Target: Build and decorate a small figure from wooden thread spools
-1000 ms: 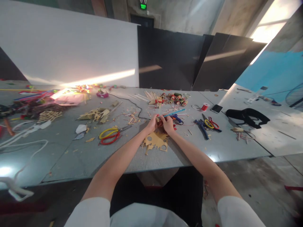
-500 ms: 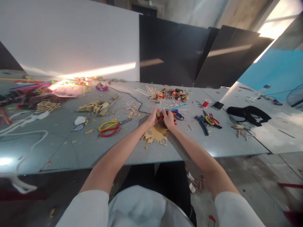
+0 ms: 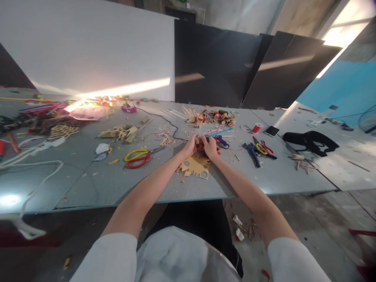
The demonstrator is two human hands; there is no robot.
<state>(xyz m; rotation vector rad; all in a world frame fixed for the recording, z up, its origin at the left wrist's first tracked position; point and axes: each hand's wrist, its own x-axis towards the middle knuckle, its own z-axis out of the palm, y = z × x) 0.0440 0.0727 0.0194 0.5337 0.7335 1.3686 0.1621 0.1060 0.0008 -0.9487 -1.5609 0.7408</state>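
Observation:
Close together above a tan sheet with cut-out holes (image 3: 194, 166), both hands hold a small tan and red piece (image 3: 199, 143). The fingers of my left hand (image 3: 190, 147) are closed on its left side. My right hand (image 3: 209, 148) grips it from the right, fingers bent in. A thin blue stick (image 3: 220, 132) sticks out to the right from beside my right fingers; what holds it is hard to see. Just behind my right hand lies a blue tool (image 3: 221, 142). The underside of the small piece is hidden by the fingers.
Yellow-and-red-handled scissors (image 3: 138, 157) lie to the left. On the right are pliers (image 3: 253, 154), a red spool (image 3: 257, 127), a phone (image 3: 272, 131) and a black object (image 3: 311, 141). Small red-and-tan bundles (image 3: 219, 116) lie behind my hands, before black panels (image 3: 214, 66).
The view has shifted slightly, so the tabletop items sit a little further right. My hands keep nearly the same grip and place over the tan sheet.

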